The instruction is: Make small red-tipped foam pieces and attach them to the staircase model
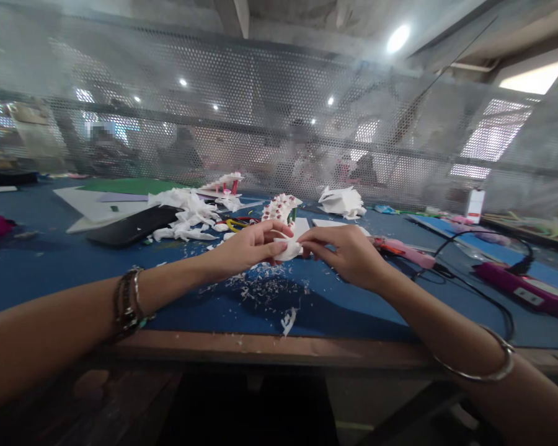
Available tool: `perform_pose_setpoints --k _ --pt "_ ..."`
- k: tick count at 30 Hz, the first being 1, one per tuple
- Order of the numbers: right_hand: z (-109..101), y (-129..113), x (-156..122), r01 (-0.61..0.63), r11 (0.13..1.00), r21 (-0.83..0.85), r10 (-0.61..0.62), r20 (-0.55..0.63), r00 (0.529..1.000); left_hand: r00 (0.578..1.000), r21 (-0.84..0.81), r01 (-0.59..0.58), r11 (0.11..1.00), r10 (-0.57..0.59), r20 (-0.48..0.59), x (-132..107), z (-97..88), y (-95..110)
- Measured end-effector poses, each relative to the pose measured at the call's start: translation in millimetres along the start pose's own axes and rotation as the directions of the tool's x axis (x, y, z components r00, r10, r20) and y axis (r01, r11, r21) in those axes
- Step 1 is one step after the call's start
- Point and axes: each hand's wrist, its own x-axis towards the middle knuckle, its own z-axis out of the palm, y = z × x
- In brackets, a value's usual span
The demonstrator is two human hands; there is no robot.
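Both hands meet over the blue table in the head view. My left hand (248,249) pinches a small, soft white piece (289,250), perhaps tissue or foam, between thumb and fingers. The fingertips of my right hand (348,251) are closed on the right edge of that same piece. Right behind them stands a small white model dotted with dark red bits (279,207), partly hidden by my left fingers. White shreds (265,288) lie scattered on the table below my hands. A larger torn scrap (288,321) is near the front edge.
Crumpled white tissue (186,214) and a black case-like object (134,228) lie left. More folded white tissue (341,202) sits behind. On the right are a pink glue gun (411,253), a purple power strip (530,288) and black cable. A perforated metal screen (242,93) borders the back.
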Motion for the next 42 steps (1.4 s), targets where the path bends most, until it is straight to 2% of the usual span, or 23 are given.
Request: perform_pose_setpoints --k 3,7,9,11,13,16,20,26,29,35,38,40,42 --pt "0.8 1.0 0.6 -0.027 0.998 -0.059 0.026 -0.021 0.999 1.000 0.007 0.001 1.000 -0.001 -0.003 0.0 0.2 0.4" --pt "1.5 1.5 0.7 -0.012 0.988 -0.153 0.001 -0.070 0.998 1.000 0.009 0.004 1.000 -0.004 -0.010 0.2 0.4 0.9" --pt "1.1 0.6 0.2 -0.010 0.989 -0.149 0.000 -0.068 0.998 1.000 0.004 -0.005 1.000 0.005 -0.003 0.3 0.1 0.5" --pt "1.0 -1.1 -0.4 -0.029 0.997 -0.071 0.023 -0.082 0.996 1.000 -0.008 -0.014 1.000 0.014 0.013 0.2 0.1 -0.1" --pt "1.8 -3.1 -0.7 -0.047 0.996 0.074 0.054 -0.090 0.995 1.000 -0.009 -0.010 1.000 0.010 0.023 0.1 0.7 -0.8" --pt "4.8 -6.2 -0.7 -0.038 0.975 0.221 0.042 -0.012 0.999 0.999 -0.006 -0.002 1.000 0.002 0.036 -0.2 2.5 -1.5" --pt "8.1 -9.0 -0.6 -0.025 0.983 0.184 0.011 0.077 0.997 0.998 -0.055 -0.002 0.998 0.006 0.069 -0.2 2.8 -3.1" --pt "7.7 -8.5 -0.8 -0.014 0.951 0.309 0.014 0.005 1.000 1.000 -0.200 0.004 0.980 0.002 0.027 1.8 1.8 -7.7" --pt "7.8 -8.0 -1.3 -0.005 0.946 0.325 0.009 -0.012 1.000 1.000 -0.219 -0.003 0.976 0.008 0.024 1.8 1.3 -8.4" --pt "9.7 -5.9 -2.0 -0.002 0.951 0.309 0.013 -0.033 0.999 0.995 0.006 -0.013 1.000 0.013 0.095 -1.3 0.1 -6.0" --pt "10.2 -6.3 -2.2 0.000 0.967 0.256 0.009 -0.031 0.999 0.992 0.127 -0.081 0.989 0.067 0.112 -2.4 3.7 -7.0" --pt "9.6 -7.6 -2.3 0.001 0.979 0.202 0.003 -0.016 1.000 0.986 0.297 -0.155 0.942 0.130 0.102 -3.2 6.7 -8.1" --pt "8.8 -8.9 -2.4 0.005 0.988 0.155 -0.006 0.003 1.000 0.975 0.464 -0.221 0.858 0.184 0.125 -4.0 8.9 -8.6"
